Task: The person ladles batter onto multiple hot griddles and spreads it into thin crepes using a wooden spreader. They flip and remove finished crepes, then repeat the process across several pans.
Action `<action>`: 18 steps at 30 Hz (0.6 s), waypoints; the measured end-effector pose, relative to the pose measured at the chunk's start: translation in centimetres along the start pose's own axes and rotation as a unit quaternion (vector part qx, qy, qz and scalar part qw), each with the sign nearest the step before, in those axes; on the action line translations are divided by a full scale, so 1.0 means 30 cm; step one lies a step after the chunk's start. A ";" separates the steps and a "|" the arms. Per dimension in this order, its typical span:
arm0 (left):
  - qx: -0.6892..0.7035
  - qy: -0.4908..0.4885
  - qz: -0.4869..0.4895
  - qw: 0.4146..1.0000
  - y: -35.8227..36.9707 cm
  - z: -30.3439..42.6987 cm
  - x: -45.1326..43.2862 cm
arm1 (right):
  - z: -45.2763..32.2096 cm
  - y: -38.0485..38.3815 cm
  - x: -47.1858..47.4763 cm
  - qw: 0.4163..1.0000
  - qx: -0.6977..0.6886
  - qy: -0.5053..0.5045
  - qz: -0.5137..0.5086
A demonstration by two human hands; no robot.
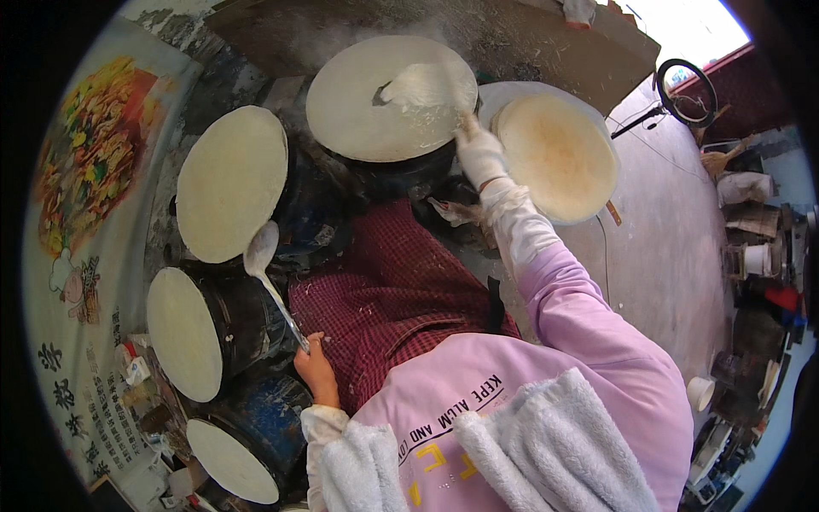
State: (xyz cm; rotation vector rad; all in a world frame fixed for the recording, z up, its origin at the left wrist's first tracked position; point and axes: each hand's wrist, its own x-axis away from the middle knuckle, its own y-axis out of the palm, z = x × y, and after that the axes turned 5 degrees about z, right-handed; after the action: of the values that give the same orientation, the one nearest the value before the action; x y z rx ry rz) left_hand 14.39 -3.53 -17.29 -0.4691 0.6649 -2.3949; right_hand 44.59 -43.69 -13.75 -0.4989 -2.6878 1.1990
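My left hand (317,373), bare, grips the handle of a metal ladle (262,248); its batter-coated bowl hangs by the edge of a round griddle covered in pale batter (233,185). My right hand (480,153), in a white glove, is blurred at the right edge of the far round griddle (349,109). Its fingers are closed around something narrow that blurs into a pale streak over the wet batter (422,89); the tool's shape is unclear. Steam rises there, and a dark gap shows in the batter. Right of this hand lies a stack of thin round flatbreads (556,153).
Two more batter-covered griddles (185,336) (231,461) stand on dark drums at the lower left. A printed banner (121,192) lines the left side. A large brown board (512,45) stands behind the far griddle. A ring light (686,93) and cluttered shelving are at the right.
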 end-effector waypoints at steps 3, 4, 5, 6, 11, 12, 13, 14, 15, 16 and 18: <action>0.165 -0.104 -0.101 0.976 -0.011 0.220 0.024 | 0.100 0.045 -0.072 0.998 -0.052 -0.023 0.016; 0.212 -0.138 -0.143 0.957 -0.030 0.331 0.047 | 0.015 0.006 -0.005 0.999 -0.030 -0.016 -0.039; 0.260 -0.169 -0.189 0.932 -0.039 0.419 0.054 | -0.036 -0.018 0.044 0.996 -0.004 -0.009 -0.088; 0.271 -0.169 -0.213 0.923 -0.047 0.479 0.050 | -0.009 0.026 0.069 0.995 -0.008 -0.028 -0.091; 0.346 -0.182 -0.323 0.862 -0.087 0.642 0.009 | 0.133 -0.021 0.148 0.992 -0.110 -0.058 -0.018; 0.352 -0.193 -0.337 0.852 -0.083 0.663 -0.008 | 0.203 -0.019 0.137 0.992 -0.123 -0.036 0.001; 0.357 -0.207 -0.345 0.843 -0.084 0.675 -0.019 | 0.202 -0.030 0.153 0.990 -0.138 -0.014 0.014; 0.362 -0.203 -0.353 0.839 -0.076 0.672 -0.037 | 0.194 -0.029 0.189 0.990 -0.140 -0.010 -0.007; 0.358 -0.193 -0.359 0.840 -0.058 0.690 -0.053 | 0.189 -0.002 0.213 0.990 -0.137 -0.007 -0.027; 0.356 -0.185 -0.362 0.842 -0.040 0.709 -0.068 | 0.140 0.012 0.249 0.983 -0.170 -0.025 -0.067; 0.334 -0.158 -0.370 0.853 0.009 0.751 -0.112 | 0.191 0.143 0.213 0.963 -0.223 -0.141 -0.063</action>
State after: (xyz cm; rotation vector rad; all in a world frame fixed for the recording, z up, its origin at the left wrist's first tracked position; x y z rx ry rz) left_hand 27.64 -9.40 0.27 -0.8850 -0.6218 -2.9029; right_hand 38.07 -42.68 -20.72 -0.2131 -3.1927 0.6694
